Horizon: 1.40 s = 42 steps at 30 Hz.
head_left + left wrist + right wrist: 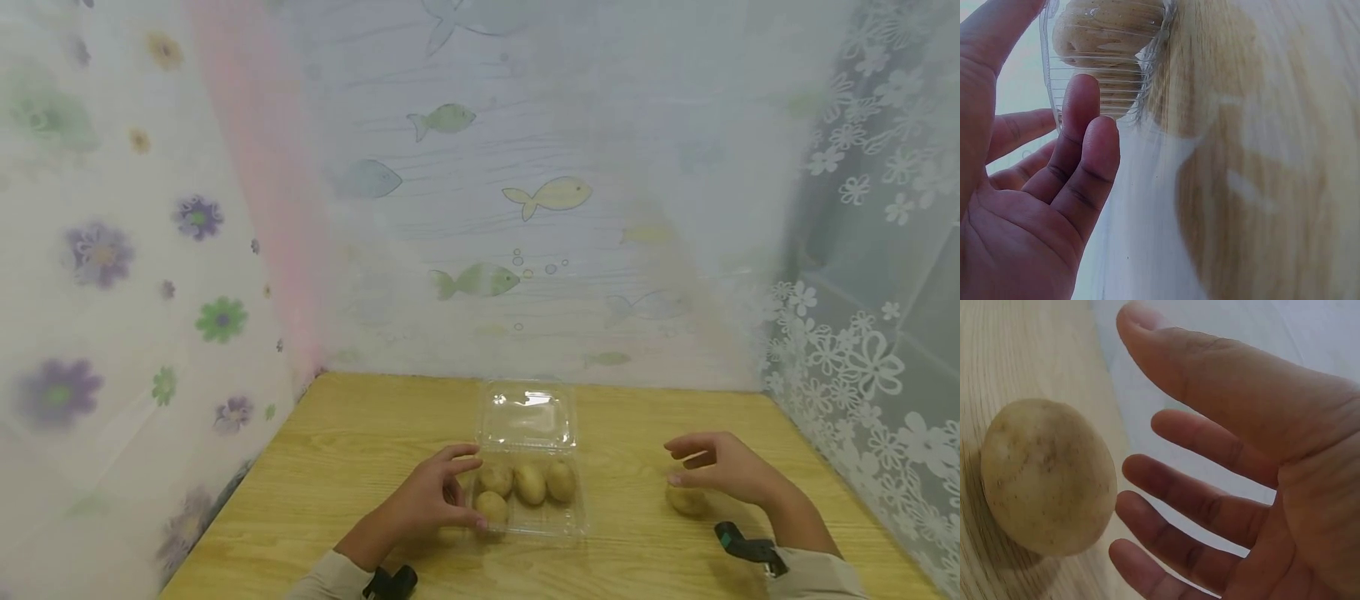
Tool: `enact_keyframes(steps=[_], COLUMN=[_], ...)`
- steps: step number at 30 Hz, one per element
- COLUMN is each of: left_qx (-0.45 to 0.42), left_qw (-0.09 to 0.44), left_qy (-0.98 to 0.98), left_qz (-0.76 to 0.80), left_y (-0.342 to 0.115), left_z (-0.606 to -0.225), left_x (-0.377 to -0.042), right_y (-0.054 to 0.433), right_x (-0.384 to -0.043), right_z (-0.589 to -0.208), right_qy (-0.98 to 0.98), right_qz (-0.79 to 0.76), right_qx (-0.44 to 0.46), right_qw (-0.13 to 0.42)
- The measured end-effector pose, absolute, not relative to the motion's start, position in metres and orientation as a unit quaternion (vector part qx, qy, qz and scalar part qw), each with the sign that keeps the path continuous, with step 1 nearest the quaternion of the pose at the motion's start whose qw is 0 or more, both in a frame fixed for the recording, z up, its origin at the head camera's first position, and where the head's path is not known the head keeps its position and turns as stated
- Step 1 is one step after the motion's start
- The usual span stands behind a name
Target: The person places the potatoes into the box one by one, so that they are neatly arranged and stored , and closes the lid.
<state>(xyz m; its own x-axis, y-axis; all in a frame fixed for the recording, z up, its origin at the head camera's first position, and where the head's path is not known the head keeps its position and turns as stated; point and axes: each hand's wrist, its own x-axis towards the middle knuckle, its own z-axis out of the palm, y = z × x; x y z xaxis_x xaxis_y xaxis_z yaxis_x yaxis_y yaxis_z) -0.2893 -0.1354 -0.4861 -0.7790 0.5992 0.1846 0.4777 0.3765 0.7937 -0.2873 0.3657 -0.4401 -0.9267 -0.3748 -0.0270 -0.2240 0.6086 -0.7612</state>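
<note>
A clear plastic clamshell box stands on the table with its lid tipped back. Several potatoes lie inside it. My left hand is at the box's left side, thumb by the front corner and index finger by the back, fingers loosely bent. In the left wrist view, fingertips overlap the ribbed wall of the box. Over to the right, a single potato rests on the table. My right hand hovers just above and beside it, fingers spread, fingertips close to its skin.
The wood-grain table is enclosed by hanging sheets: a flowered one at left, a fish-printed one behind, and a lacy white-flowered one at right. Black camera mounts sit on both wrists.
</note>
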Motion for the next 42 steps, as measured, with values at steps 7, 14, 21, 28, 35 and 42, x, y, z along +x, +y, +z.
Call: enact_keyframes(steps=[7, 14, 21, 28, 35, 42], left_qx=[0.321, 0.309, 0.315, 0.315, 0.315, 0.313], left_qw=[0.069, 0.074, 0.070, 0.068, 0.069, 0.068], left_qy=[0.829, 0.831, 0.831, 0.832, 0.831, 0.834], left_qz=[0.453, 0.456, 0.453, 0.452, 0.454, 0.449], left_y=[-0.135, -0.134, -0.135, -0.135, -0.135, -0.134], left_z=[-0.487, -0.485, -0.486, -0.487, -0.487, -0.487], left_x=[-0.291, -0.288, -0.289, -0.289, -0.289, -0.289], right_y=[0.377, 0.385, 0.388, 0.388, 0.386, 0.386], right_x=[-0.286, -0.287, -0.285, -0.284, -0.283, -0.283], right_z=[-0.444, -0.448, -0.449, -0.450, -0.448, -0.449], right_qy=[0.891, 0.882, 0.879, 0.882, 0.884, 0.883], right_qz=[-0.403, -0.413, -0.412, -0.410, -0.403, -0.406], right_qx=[-0.178, -0.185, -0.184, -0.169, -0.173, -0.179], right_qw=[0.111, 0.134, 0.153, 0.158, 0.159, 0.155])
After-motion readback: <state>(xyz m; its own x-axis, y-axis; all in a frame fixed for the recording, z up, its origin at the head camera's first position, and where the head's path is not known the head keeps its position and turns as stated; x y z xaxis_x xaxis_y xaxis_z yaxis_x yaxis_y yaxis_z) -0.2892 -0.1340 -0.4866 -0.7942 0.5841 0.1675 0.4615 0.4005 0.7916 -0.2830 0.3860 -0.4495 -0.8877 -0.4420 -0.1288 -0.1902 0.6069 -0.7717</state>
